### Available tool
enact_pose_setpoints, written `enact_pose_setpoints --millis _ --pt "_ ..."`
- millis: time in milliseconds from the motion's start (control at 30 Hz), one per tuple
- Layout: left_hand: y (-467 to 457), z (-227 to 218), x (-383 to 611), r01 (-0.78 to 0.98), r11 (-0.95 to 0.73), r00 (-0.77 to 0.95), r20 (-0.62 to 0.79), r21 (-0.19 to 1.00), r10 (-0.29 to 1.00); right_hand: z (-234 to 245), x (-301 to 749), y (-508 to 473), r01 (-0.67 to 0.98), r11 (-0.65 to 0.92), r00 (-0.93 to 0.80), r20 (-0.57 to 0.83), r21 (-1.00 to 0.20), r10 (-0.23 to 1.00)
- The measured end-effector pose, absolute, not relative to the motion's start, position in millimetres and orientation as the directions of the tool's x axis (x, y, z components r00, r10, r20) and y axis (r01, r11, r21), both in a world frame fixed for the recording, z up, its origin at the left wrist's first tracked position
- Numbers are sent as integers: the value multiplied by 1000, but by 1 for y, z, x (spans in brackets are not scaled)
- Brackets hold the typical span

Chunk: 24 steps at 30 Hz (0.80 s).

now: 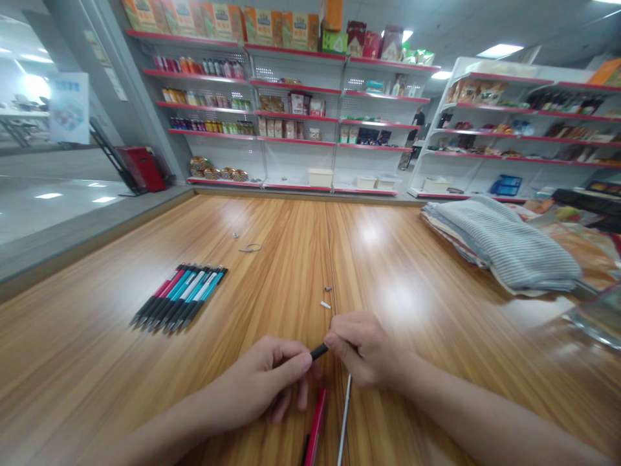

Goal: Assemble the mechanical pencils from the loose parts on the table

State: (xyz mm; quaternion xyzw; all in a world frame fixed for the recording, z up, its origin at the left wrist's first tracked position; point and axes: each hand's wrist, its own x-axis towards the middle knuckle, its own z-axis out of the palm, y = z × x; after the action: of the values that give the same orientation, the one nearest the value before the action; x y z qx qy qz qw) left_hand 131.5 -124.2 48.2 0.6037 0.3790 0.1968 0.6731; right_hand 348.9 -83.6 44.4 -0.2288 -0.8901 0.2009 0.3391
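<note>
Between my two hands is a black pen grip section point(319, 351), its middle showing and both ends hidden by fingers. My left hand point(274, 372) pinches its lower left end with thumb and forefinger. Curled fingers of my right hand point(363, 349) close round the other end. Just below lie a red pen barrel point(316, 424) and a thin pale refill point(345, 414). A small white part point(325, 305) and a small grey metal tip point(328, 288) rest beyond my right hand. To the left, several pens point(179, 298) in red, blue and white with black grips lie side by side.
A metal ring point(251, 247) and a tiny silver piece point(235, 235) lie farther back on the wooden table point(286, 259). Folded striped cloth point(504, 239) and a clear glass object point(599, 317) are at the right. Stocked shelves point(295, 116) stand behind.
</note>
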Motion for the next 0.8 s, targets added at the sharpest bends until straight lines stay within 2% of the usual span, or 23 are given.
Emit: enact_pose_setpoints --millis 133,367,533,800 --pt "-122 44 130 152 301 611 -329 941 720 45 358 -74 312 694 -572 455 -648 682" --pt "-123 42 132 213 197 446 -275 957 852 41 360 -72 319 613 -534 398 -723 746" --pt "-120 36 130 -30 305 380 -271 952 884 38 362 -70 322 599 -438 445 -734 781" --pt "-117 34 131 -115 106 118 -93 988 989 33 363 -67 327 601 -394 473 -729 788"
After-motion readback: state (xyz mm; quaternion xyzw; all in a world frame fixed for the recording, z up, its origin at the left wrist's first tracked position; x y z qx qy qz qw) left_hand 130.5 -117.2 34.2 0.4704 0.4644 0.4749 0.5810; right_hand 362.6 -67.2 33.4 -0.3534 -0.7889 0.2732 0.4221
